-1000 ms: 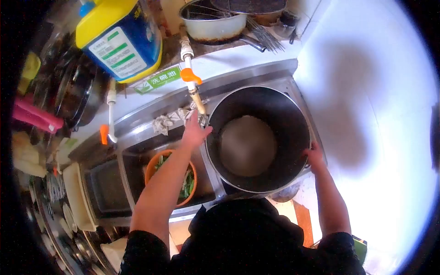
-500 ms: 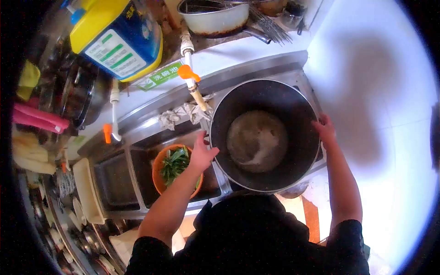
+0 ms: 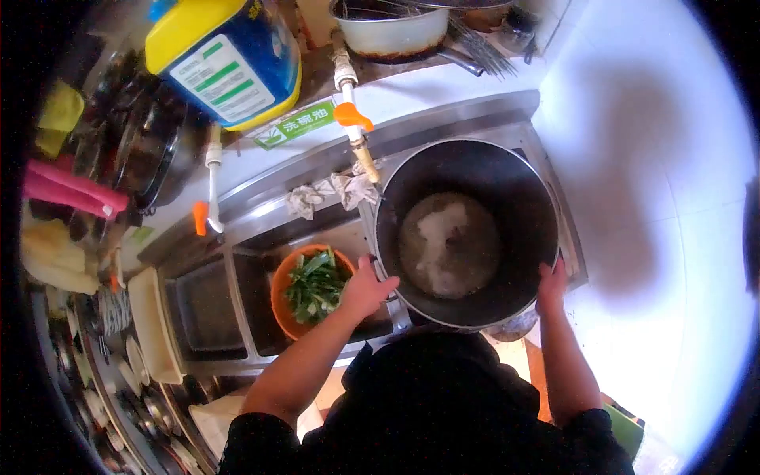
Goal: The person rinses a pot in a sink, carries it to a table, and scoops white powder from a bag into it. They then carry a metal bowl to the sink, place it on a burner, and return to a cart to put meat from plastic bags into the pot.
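A large dark cooking pot stands over the right end of the sink, with shallow cloudy liquid and pale foam in its bottom. My left hand grips the pot's left side, its thumb toward the rim and some fingers hidden behind the wall. On the opposite side, my right hand holds the pot low on its right edge. Just left of my left hand, an orange bowl of cut green leafy vegetables sits in the middle basin.
A tap with an orange lever hangs beside the pot's rim; a second tap is farther left. Crumpled cloths lie on the sink's back edge. A yellow-and-blue jug and a stained pan stand behind. A white wall bounds the right.
Both hands have moved around the pot's edge toward my body, the right one more. The foam inside has swirled to a different shape, and the view has shifted slightly.
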